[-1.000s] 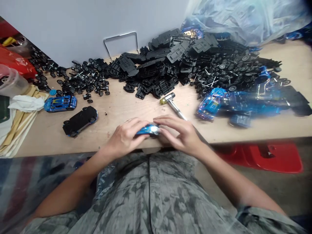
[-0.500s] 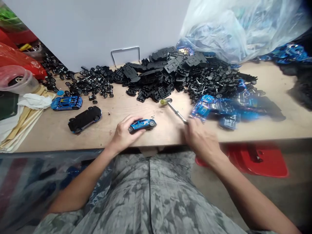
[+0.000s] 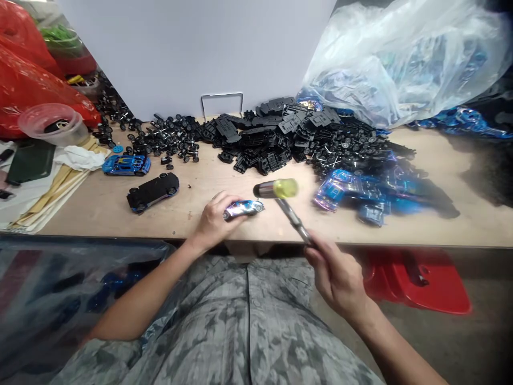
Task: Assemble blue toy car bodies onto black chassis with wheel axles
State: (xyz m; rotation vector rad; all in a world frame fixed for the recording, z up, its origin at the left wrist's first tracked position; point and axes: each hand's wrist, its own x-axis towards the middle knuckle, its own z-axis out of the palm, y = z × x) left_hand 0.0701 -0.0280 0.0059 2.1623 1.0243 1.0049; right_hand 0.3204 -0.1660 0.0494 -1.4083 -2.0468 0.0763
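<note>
My left hand [image 3: 216,222] is closed around a small blue toy car [image 3: 243,209] at the table's front edge, its side facing up toward me. In my right hand [image 3: 336,270] is the handle of a hammer [image 3: 294,218]. The hammer's head, with one yellow face and one dark end, hangs in the air just above and to the right of the car. To the left, a toy car lies upside down with its black underside [image 3: 154,191] showing. Behind it stands another blue toy car [image 3: 126,164] on its wheels.
Black chassis plates [image 3: 264,133] and wheel axles [image 3: 348,144] are heaped at the back, more wheel axles [image 3: 168,136] to their left. Blue car shells [image 3: 356,192] lie at right. A clear plastic bag [image 3: 385,64] stands behind; a red stool [image 3: 425,278] is below the table.
The hammer has risen off the table area, its head now lifted and turned above the car. The car in my left hand has tilted. My view has shifted slightly.
</note>
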